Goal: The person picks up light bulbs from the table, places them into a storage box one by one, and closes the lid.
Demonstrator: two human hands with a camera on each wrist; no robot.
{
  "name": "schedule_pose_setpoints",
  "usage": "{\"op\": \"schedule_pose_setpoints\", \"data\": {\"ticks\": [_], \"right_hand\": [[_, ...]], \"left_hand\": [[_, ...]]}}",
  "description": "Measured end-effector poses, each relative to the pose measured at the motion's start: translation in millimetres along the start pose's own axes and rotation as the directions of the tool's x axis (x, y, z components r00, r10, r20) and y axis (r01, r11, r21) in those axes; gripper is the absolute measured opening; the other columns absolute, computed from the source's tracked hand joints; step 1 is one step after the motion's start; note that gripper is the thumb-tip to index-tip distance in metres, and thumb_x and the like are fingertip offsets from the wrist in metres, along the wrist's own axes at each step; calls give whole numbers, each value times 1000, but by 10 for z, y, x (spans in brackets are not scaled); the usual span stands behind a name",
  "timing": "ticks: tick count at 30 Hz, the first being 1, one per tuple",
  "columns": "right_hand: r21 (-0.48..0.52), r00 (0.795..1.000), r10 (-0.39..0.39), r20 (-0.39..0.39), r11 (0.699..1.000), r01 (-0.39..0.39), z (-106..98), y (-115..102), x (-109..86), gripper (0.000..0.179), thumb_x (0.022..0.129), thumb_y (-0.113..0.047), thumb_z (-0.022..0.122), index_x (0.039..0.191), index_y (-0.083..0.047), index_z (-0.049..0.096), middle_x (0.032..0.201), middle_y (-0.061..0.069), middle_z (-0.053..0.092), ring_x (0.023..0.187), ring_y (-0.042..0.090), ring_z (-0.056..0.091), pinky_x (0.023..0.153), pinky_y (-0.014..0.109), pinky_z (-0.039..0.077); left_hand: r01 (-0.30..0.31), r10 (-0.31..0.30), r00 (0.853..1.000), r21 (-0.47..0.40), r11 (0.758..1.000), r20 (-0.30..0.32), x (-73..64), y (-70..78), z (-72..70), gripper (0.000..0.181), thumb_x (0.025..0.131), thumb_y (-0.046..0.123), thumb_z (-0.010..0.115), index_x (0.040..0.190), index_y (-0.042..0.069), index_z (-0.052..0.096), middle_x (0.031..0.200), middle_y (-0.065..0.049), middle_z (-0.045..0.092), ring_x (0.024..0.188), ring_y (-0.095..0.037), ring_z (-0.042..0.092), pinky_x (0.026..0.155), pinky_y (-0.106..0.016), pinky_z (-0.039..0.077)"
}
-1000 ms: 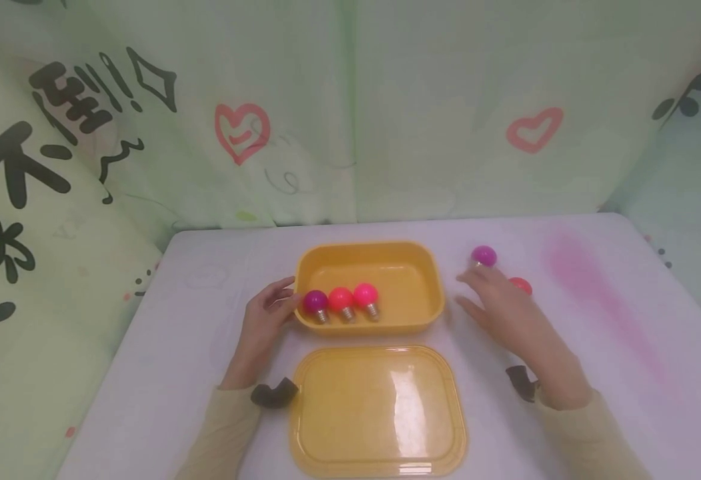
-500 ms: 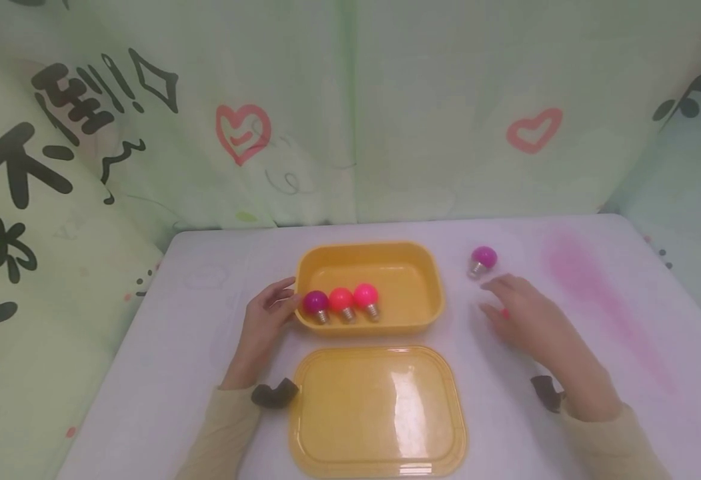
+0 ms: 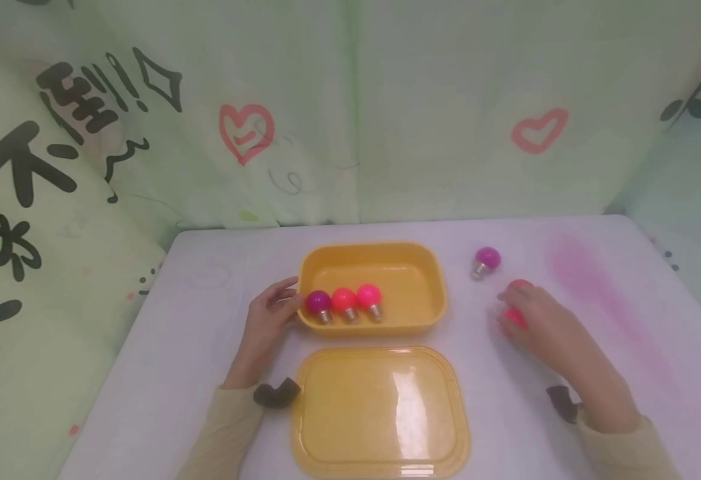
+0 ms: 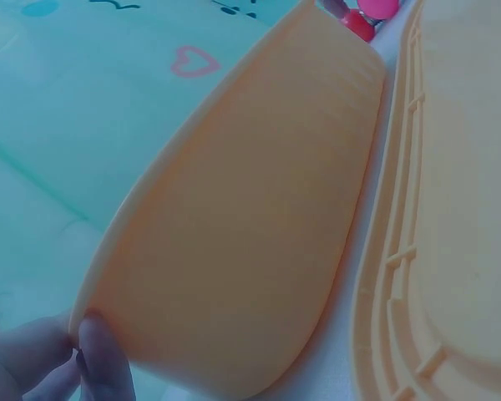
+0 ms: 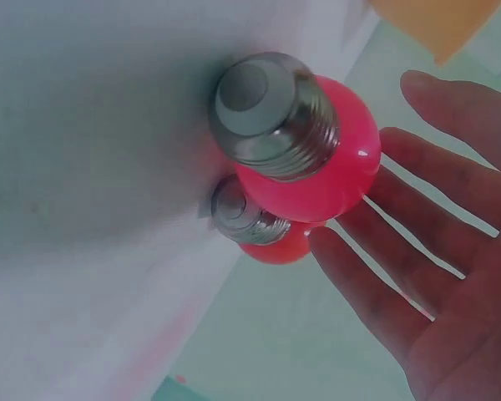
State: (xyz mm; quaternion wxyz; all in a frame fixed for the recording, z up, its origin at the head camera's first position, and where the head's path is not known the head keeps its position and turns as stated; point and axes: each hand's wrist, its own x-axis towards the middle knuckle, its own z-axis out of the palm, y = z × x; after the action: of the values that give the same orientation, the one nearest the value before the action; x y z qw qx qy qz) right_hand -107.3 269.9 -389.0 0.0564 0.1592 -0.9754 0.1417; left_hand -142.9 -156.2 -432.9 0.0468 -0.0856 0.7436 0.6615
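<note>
On my remote feed, the person's right grip (image 3: 545,320) hides parts of the pink bulb (image 5: 351,167) and the red bulb (image 5: 277,251) from the head camera; at the right wrist, the pink one overlaps the red, and I cannot tell whether any fingertip touches either. A yellow piece (image 5: 438,21), cut off at the top of that view, I cannot identify. The right grip is spread, fingers straight, the pink bulb close by its fingertips and the red just beyond. The left grip (image 3: 271,312) pinches the left rim of a yellow box (image 3: 413,287), whose wall hides its inside from my left wrist camera; from above, three bulbs (image 3: 344,300) line its near left side. Bare counter (image 3: 470,360) separates box and right grip, a loose purple bulb (image 3: 487,257) lies farther back, and a lid (image 3: 356,407) lies just in front of the box.
</note>
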Motion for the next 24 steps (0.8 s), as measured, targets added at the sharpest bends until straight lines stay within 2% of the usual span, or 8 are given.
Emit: {"op": "schedule_pose_setpoints", "data": {"ticks": [7, 14, 24], "right_hand": [[-8, 1000, 7, 24, 1000, -6, 29, 46, -45, 42, 84, -11, 77, 119, 6, 63, 118, 28, 61, 109, 44, 57, 92, 60, 50], [-30, 999, -34, -7, 999, 34, 64, 75, -78, 42, 76, -7, 84, 112, 6, 66, 108, 24, 65, 100, 41, 62, 87, 57, 54], [-36, 999, -41, -5, 998, 41, 85, 93, -80, 42, 74, -6, 85, 110, 5, 67, 107, 23, 66, 100, 40, 62, 87, 56, 54]], "left_hand": [[-1, 1, 1000, -10, 1000, 1, -2, -2, 2, 42, 93, 23, 70, 133, 17, 60, 122, -11, 59, 111, -22, 63, 90, -25, 56], [5, -5, 1000, -26, 1000, 4, -8, 8, 5, 42, 94, 21, 69, 134, 15, 59, 123, -11, 58, 111, -22, 62, 89, -24, 56], [2, -2, 1000, -39, 999, 6, -20, 32, 8, 42, 95, 18, 68, 135, 14, 59, 124, -13, 58, 110, -23, 62, 86, -23, 57]]}}
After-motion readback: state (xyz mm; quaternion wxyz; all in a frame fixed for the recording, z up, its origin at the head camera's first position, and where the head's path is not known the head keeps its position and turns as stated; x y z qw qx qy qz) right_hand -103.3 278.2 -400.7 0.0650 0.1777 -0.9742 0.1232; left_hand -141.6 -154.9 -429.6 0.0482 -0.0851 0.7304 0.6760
